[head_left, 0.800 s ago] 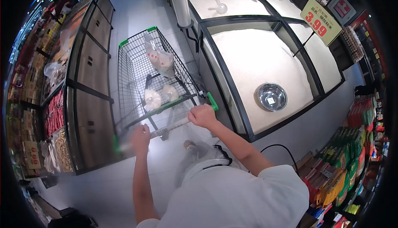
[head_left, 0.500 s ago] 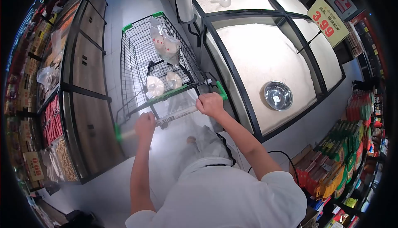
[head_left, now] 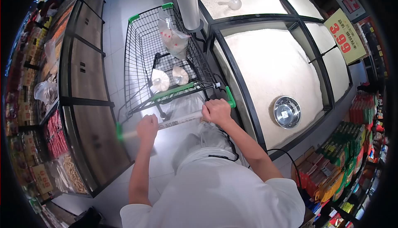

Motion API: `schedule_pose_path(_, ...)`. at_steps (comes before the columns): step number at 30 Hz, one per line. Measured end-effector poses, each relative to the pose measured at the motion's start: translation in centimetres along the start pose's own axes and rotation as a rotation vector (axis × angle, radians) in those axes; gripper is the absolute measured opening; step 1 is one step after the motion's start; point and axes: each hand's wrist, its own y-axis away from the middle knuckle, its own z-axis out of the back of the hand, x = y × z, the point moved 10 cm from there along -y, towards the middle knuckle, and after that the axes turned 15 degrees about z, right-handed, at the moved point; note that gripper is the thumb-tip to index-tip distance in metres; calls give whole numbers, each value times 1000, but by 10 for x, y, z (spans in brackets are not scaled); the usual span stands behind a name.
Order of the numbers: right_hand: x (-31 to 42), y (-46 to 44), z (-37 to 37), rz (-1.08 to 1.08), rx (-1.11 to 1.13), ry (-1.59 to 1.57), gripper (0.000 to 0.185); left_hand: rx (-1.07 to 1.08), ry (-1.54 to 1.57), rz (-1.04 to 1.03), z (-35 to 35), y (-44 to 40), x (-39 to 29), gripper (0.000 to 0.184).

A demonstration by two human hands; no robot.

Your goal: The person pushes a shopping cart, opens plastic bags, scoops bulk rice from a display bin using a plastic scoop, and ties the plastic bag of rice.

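A shopping cart (head_left: 132, 58) with black wire sides and green corners stands right in front of me. My left hand (head_left: 147, 128) is closed around the left part of its push handle (head_left: 182, 121). Further right, my right hand (head_left: 217, 112) grips the same bar near the green end piece. Inside the basket lies a larger clear plastic bag (head_left: 174, 41) with red print and pale contents. Two smaller knotted bags, a left one (head_left: 159, 81) and a right one (head_left: 180, 75), sit nearer to me.
Along the right run black-framed bins of white grain (head_left: 269, 66), holding a metal bowl (head_left: 287, 112) and a clear scoop (head_left: 234, 2). A plastic bag roll (head_left: 187, 8) stands beside the cart. Price sign (head_left: 344, 37) is at right. Wooden cabinets (head_left: 89, 66) line the left.
The bins, bowl, bag roll and price sign have shifted down and right in view, and the cart slightly right. Both hands keep their hold on the handle.
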Motion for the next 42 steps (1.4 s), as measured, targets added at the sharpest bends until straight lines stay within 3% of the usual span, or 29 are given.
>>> schedule_pose_path(7, -25, -19, -8, -43, 67, -22, 20, 89, 9, -29, -9, -30, -18, 33)
schedule_pose_path(10, -28, -26, -14, -52, 89, -41, 19, 397, 105, 79, -27, -50, -5, 23)
schedule_pose_path(13, -26, -32, -19, -93, 90, -88, 15, 738, 730, 305, -63, -91, 21, 15)
schedule_pose_path(16, -28, -37, -23, -162, 132, -97, 11, 720, 673, 383, -63, -163, 3, 18)
schedule_pose_path(19, -34, -45, -27, -240, 149, -66, 6, 819, 649, 388, -121, -240, -8, 19)
schedule_pose_path(21, -36, -44, -31, -298, 192, -44, 3, 784, 526, 267, -179, -283, -7, 23)
schedule_pose_path(23, -43, -44, -34, -351, 217, -13, 4, 524, 210, -46, -227, -320, -5, 39)
schedule_pose_path(26, -51, -42, -38, -418, 230, 9, 9, 600, 110, 151, -320, -361, 44, 65)
schedule_pose_path(30, -57, -44, -42, -500, 294, 44, 15, 406, 124, 299, -366, -389, 80, 62)
schedule_pose_path(31, -58, -45, -43, -504, 298, 47, 16, 362, 113, 246, -387, -391, 91, 63)
schedule_pose_path(33, -60, -44, -46, -511, 304, 52, 17, 377, 130, 126, -418, -402, 96, 60)
schedule_pose_path(37, -63, -39, -50, -515, 313, 54, 20, 399, 53, 115, -436, -392, 97, 65)
schedule_pose_path(42, -65, -42, -54, -522, 338, 67, 23, 432, 58, 189, -442, -385, 108, 55)
